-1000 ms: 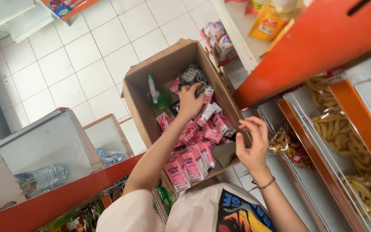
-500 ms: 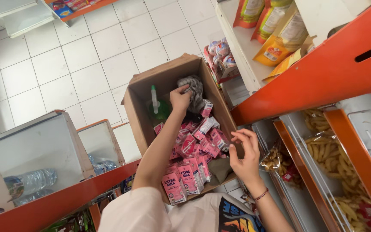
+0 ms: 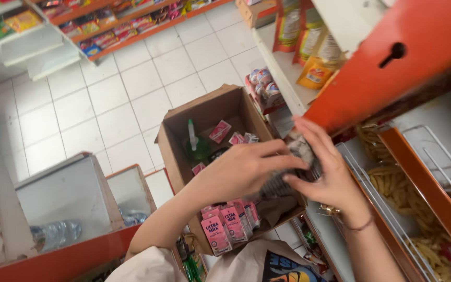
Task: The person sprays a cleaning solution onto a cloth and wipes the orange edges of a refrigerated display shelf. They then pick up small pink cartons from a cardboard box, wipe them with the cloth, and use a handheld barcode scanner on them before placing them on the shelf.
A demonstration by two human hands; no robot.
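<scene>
Both hands meet at the centre right of the frame, above the right wall of an open cardboard box [image 3: 176,137] that stands on the white tiled floor [image 3: 74,104]. The left hand [image 3: 244,169] and the right hand [image 3: 325,175] each close their grip on a dark, silvery bundle of small packets [image 3: 288,175], held between them just over the box's right edge; its exact make is blurred. The risk, as I judge it, is that the bundle sags or slips out between the two grips, since only the fingertips seem to pinch it, and it would then drop among the pink milk cartons [image 3: 228,224] standing in the lower part of the box or down the gap beside it. Lifting to the right is tight: the orange shelf edge [image 3: 392,78] hangs right over the right hand, and the wire basket of pasta [image 3: 392,188] sits just below the wrist, so a knuckle or the bundle could catch either. A green spray bottle [image 3: 194,143] stands upright at the back of the box and could tip if the box is knocked. Open room lies toward the upper left, over the bare tiles; the grey bins [image 3: 66,193] at lower left close that side.
</scene>
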